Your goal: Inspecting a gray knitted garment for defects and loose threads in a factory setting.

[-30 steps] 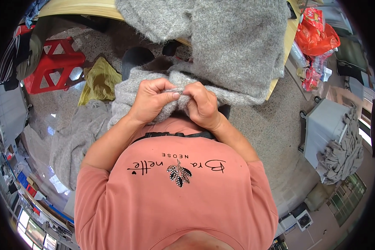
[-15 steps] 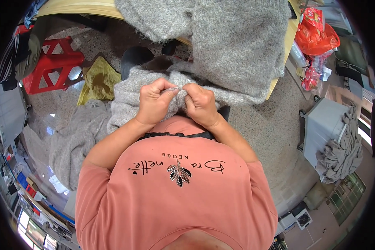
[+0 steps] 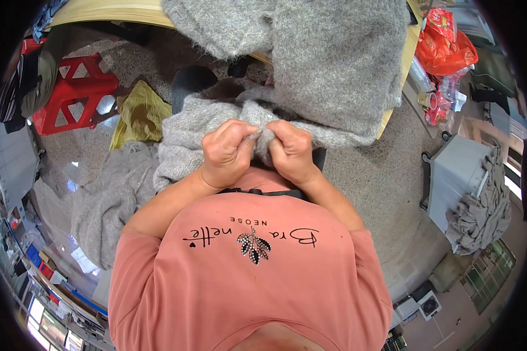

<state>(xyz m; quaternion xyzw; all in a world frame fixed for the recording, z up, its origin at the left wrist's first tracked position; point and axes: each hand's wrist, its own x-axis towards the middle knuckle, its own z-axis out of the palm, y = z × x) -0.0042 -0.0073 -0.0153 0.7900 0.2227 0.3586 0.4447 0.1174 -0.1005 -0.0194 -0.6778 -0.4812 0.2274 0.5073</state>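
Observation:
A light grey fuzzy knit garment point(image 3: 181, 134) lies bunched across my lap. My left hand point(image 3: 228, 151) pinches a bit of the knit between thumb and fingers. Close beside it, my right hand point(image 3: 291, 151) is closed on the same knit, with a small gap between the two hands. A raised fold of the garment stands just beyond my fingertips. Whether a needle or thread is between the fingers is too small to tell. More grey knitwear point(image 3: 339, 64) is heaped on the wooden table point(image 3: 111, 13) in front of me and hangs over its edge.
Left of me are a red plastic stool point(image 3: 79, 93), a yellow plastic bag point(image 3: 140, 114) and more grey knit point(image 3: 114, 193) hanging low. To the right stand red plastic bags point(image 3: 448, 52) and a wheeled white cart point(image 3: 459, 175) with grey cloth point(image 3: 480, 219). A person's leg point(image 3: 47, 79) shows far left.
My hands have drawn slightly nearer to my body and a little apart. My right hand has moved to the right, and both still grip the knit.

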